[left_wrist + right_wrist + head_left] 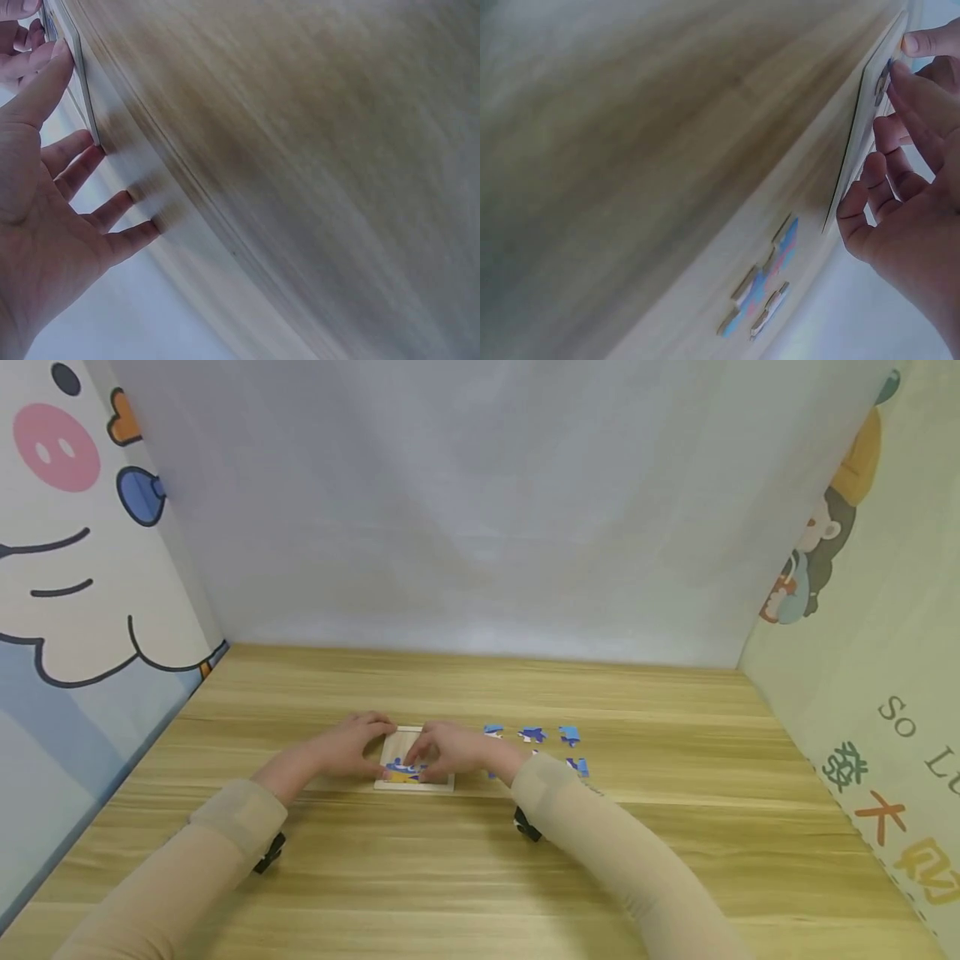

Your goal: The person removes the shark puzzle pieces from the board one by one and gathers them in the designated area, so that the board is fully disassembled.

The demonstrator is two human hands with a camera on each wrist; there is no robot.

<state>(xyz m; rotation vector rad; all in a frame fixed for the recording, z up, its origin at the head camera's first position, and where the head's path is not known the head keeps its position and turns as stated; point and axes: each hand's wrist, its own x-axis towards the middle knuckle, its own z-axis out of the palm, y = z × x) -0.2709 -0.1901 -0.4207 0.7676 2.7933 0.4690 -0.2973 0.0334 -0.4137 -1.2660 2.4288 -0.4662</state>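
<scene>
A shallow wooden puzzle tray (397,743) lies on the table, its near part filled with blue, white and yellow pieces (402,777) and its far part bare wood. My left hand (347,750) spans the tray's left side, thumb at the near corner and fingertips at the far corner, fingers spread. My right hand (456,748) reaches over the tray's right side and pinches a puzzle piece (883,81) against the filled rows with thumb and index finger. That piece is mostly covered by the fingers. The other right fingers are loosely bent over the tray's edge.
Right of the tray lie several loose blue and white puzzle pieces (532,735), some hidden behind the right wrist. The wood-grain table (637,860) meets a pale cloth backdrop (480,527) behind, with printed panels at both sides.
</scene>
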